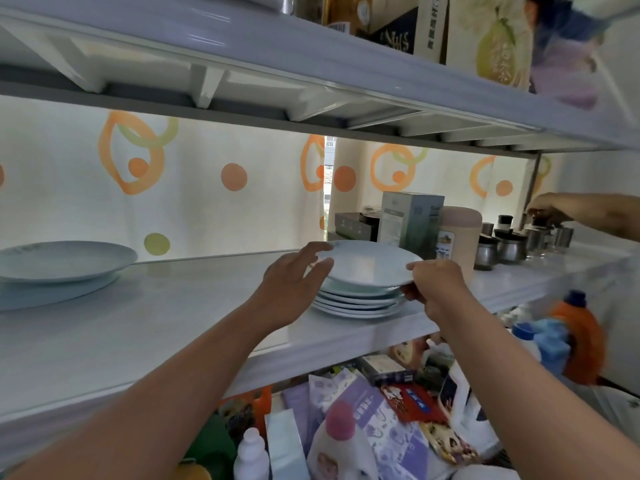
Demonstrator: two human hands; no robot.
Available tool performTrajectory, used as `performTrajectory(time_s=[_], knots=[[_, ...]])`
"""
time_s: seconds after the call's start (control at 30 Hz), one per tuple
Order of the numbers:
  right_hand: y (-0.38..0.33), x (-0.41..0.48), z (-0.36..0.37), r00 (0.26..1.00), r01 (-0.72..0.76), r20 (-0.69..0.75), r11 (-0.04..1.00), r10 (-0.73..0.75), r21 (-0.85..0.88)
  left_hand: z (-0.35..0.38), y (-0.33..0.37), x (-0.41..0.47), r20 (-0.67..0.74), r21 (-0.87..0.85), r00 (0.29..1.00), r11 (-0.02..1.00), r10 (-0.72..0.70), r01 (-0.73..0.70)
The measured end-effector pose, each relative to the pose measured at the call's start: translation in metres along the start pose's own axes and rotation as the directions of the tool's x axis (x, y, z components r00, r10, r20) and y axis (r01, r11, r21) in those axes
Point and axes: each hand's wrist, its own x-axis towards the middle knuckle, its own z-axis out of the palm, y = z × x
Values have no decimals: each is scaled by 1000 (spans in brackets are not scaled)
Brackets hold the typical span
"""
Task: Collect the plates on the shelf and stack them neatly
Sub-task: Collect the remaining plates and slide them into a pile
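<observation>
Top plate: on plate stack near shelf front edge. Right hand pinches its rim; left hand open at opposite rim. Large plate far left; bare shelf between.

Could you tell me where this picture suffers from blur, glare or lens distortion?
Head view: the wide lens bows the upper shelf and stretches both forearms; motion blur smears the orange bottle and the packages at top right; backlight through the curtain leaves the jars dim; the top plate, between left hand and right hand, stays fairly sharp.
</observation>
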Motion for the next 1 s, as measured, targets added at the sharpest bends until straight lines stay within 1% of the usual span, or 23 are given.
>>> performTrajectory(time_s=[0.1,0.2,0.27,0.33,0.4,0.47,0.53,0.67,0.8,1.0], knots=[[3,7,0,1000,20,-10,999,-21,-43,3,-1,2,38,5,999,1000,1,-2],[7,13,-1,994,102,-35,984,-108,-147,4,1,0,29,22,1000,1000,9,-10],[8,13,-2,987,152,-20,963,-160,-222,4,3,-1,26,37,1000,999,8,-9],[10,13,-5,972,222,0,920,-235,-323,4,3,-2,25,50,1000,999,9,-10],[12,12,-7,943,304,14,843,-333,-444,4,3,-2,25,52,1000,999,6,-8],[14,11,-10,917,342,12,772,-398,-536,4,2,-3,31,52,1000,999,5,-7],[16,10,-10,895,356,-10,726,-446,-588,3,3,-4,31,57,999,998,7,-9],[13,2,-5,851,399,-35,689,-524,-606,-1,3,-7,16,70,1000,998,2,-4],[4,-10,7,816,476,20,653,-577,-589,-6,1,-9,-51,60,998,998,29,-26],[-9,-27,34,805,552,101,675,-585,-490,-26,-3,-15,-86,33,996,999,4,-1]])
